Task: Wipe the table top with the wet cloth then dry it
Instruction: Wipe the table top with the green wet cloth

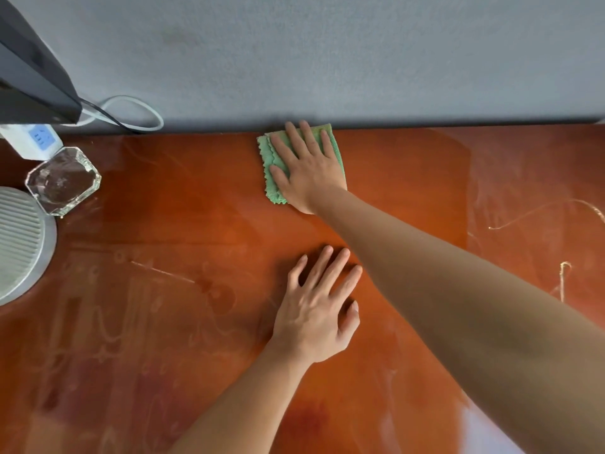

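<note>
Head view: flat right hand (306, 173) presses green cloth (271, 165); left hand (316, 317) flat; glass dish (63, 180) empty.

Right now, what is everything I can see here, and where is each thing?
table: one, glossy orange-brown, fills the lower view.
cloth: one, green, folded, at the table's far edge under the right hand.
glass dish: one, clear, eight-sided, far left of the table.
round grille: one, pale grey, ribbed, at the left edge beside the dish.
plug: one, white with a blue face, behind the dish.
cable: one, white, looped on the floor behind the table.
floor: grey, beyond the table.
right hand: flat, fingers straight, presses on the cloth.
left hand: flat on the bare table, nearer the person.
</note>
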